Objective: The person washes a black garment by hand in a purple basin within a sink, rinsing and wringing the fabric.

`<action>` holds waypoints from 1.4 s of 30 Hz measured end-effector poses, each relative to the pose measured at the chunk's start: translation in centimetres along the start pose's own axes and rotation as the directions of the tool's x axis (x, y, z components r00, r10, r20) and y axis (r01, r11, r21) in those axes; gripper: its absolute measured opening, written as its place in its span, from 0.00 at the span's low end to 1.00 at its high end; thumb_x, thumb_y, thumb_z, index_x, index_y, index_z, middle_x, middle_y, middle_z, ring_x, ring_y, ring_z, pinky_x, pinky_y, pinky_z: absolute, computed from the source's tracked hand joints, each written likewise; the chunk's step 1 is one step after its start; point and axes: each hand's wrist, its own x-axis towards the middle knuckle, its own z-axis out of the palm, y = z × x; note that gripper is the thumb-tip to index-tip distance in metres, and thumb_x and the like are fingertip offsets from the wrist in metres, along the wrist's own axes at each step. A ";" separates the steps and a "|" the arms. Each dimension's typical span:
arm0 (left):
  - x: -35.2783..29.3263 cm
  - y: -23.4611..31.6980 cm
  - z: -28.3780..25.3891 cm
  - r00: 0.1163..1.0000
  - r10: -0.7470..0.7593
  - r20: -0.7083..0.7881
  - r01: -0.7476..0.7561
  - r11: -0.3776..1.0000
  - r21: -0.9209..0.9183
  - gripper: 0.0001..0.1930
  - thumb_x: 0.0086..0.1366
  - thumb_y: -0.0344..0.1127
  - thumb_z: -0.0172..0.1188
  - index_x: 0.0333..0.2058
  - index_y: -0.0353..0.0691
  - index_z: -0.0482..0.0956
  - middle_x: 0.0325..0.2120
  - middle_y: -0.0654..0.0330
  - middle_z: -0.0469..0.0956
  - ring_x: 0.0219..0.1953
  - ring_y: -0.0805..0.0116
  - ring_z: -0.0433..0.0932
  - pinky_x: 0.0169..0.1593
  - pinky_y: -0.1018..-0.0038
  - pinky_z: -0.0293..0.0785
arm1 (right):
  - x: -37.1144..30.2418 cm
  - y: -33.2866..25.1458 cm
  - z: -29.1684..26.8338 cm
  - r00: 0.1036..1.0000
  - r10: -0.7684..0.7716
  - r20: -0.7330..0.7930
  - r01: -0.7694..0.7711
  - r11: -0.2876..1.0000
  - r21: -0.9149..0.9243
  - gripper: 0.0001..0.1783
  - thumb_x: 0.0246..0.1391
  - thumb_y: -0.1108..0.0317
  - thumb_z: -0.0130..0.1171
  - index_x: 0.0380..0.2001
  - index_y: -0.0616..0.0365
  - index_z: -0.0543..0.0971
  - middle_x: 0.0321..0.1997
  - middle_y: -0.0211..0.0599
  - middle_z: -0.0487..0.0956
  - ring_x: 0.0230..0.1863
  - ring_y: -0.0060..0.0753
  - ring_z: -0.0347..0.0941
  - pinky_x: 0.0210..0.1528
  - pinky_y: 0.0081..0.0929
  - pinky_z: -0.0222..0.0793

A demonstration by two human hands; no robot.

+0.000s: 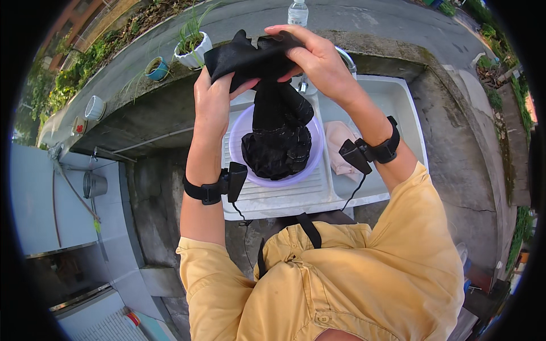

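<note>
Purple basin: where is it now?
Near the centre of the head view, the purple basin sits on the white sink's left side, left of the pink cloth, partly hidden by black cloth.

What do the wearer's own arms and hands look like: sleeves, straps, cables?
Left hand and right hand: bare, no gloves. Each forearm has a black strap (left strap, right strap) with a black angular module (left module, right module) and thin black cable (left cable, right cable). Short mustard-yellow sleeves (left sleeve, right sleeve).
</note>
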 end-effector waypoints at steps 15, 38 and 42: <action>-9.2 -23.7 -2.3 0.909 -0.401 0.117 0.403 0.767 -0.500 0.24 0.63 0.55 0.46 0.46 0.40 0.67 0.38 0.58 0.72 0.39 0.61 0.74 0.43 0.65 0.73 | -11.6 11.3 11.9 0.946 0.323 -0.036 -0.306 0.847 -0.434 0.16 0.44 0.59 0.59 0.34 0.57 0.73 0.35 0.42 0.74 0.36 0.49 0.73 0.37 0.36 0.69; -7.2 -24.0 -3.4 0.864 -0.481 -0.150 0.504 0.819 0.274 0.25 0.54 0.35 0.47 0.52 0.34 0.63 0.44 0.50 0.72 0.47 0.54 0.71 0.49 0.63 0.66 | -12.1 21.2 8.7 0.694 0.717 -0.061 -0.714 0.675 -0.185 0.36 0.55 0.43 0.47 0.53 0.65 0.62 0.49 0.60 0.71 0.53 0.54 0.67 0.52 0.39 0.63; -8.4 -21.9 -0.1 0.898 -0.424 0.116 0.225 0.669 0.708 0.24 0.52 0.30 0.51 0.49 0.31 0.62 0.39 0.42 0.73 0.43 0.50 0.73 0.49 0.65 0.66 | -10.6 22.2 7.5 0.485 0.874 0.018 -0.866 0.477 0.152 0.49 0.39 0.55 0.63 0.61 0.66 0.54 0.58 0.61 0.63 0.60 0.47 0.61 0.59 0.33 0.57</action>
